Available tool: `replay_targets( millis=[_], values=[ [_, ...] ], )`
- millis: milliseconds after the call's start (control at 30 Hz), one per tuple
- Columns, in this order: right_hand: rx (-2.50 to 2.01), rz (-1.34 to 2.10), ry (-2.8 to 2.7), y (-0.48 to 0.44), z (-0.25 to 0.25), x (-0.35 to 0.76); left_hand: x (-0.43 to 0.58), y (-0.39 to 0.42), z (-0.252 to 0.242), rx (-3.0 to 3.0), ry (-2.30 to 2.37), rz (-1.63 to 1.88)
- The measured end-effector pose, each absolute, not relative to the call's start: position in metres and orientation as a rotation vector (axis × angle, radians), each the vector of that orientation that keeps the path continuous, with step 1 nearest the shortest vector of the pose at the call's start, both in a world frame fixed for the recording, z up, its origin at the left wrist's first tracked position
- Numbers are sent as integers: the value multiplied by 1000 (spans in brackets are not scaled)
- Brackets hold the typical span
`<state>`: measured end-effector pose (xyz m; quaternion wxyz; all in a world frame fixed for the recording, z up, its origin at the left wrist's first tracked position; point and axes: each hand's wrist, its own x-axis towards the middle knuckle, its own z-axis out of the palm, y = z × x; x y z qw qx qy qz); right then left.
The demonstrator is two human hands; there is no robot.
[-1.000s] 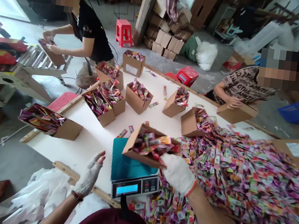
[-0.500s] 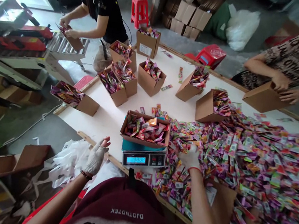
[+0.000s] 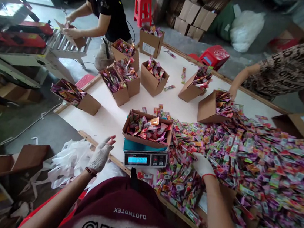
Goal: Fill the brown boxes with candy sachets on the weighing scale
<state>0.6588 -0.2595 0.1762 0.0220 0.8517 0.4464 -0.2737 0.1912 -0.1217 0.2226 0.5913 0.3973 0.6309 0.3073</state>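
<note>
"Along the left edge of the bench (image 3: 103, 123), what's done?"

"Several boxes (image 3: 93, 105) stand or lean there, filled with sachets"

"And the left hand (image 3: 101, 155)?"

"Open and seemingly empty, above the near edge. Beside it, the scale (image 3: 145, 158) carries a filled box (image 3: 145, 139); I'd judge its weighing unfinished"

"Further right?"

"The right hand (image 3: 202, 165) is at the pile of sachets (image 3: 246, 160), which covers the right end and remains unboxed; whether it grips any, I cannot tell"

"What differs from the earlier frame?"

"That hand has shifted slightly right, the scale's blurred digits changed, and a co-worker's arm (image 3: 247, 76) now reaches across the far edge"
</note>
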Motion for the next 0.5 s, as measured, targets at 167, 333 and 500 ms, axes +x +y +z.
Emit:
replay_targets(
  millis=[167,333,500],
  values=[
    [2745,-842,1644,-230,273,648,186,-120,217,931,1452,674],
    [2112,-793,2380,-146,386,562,189,-117,214,946,1409,660],
    [1727,-731,2276,-57,363,461,188,-121,216,980,1429,653]
  ],
)
